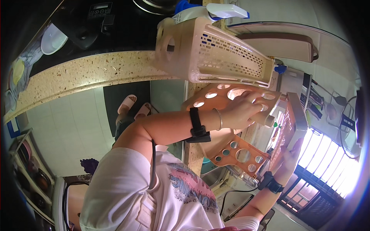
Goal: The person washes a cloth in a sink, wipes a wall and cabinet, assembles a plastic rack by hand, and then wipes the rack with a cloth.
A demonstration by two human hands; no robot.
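Observation:
My left hand (242, 109) lies over a beige plastic panel with round holes (208, 101), its fingers bent round the panel near a short pale post (269, 121). At the right, my right hand (289, 158) grips the edge of a perforated plastic basket (296, 115), which is tilted close to the panel. Part of that basket is washed out by window light. Below my left wrist, another holed plastic panel (243, 154) shows, orange in the light. Whether these parts are joined cannot be made out. A larger beige perforated basket (231, 54) stands just beyond my left hand.
The speckled counter edge (96, 69) runs along a black cooktop (115, 36). A white spray bottle (192, 14) with blue parts stands behind the large basket. A white bowl (54, 39) lies far left. Kitchen utensils (317, 102) hang by the barred window (327, 158).

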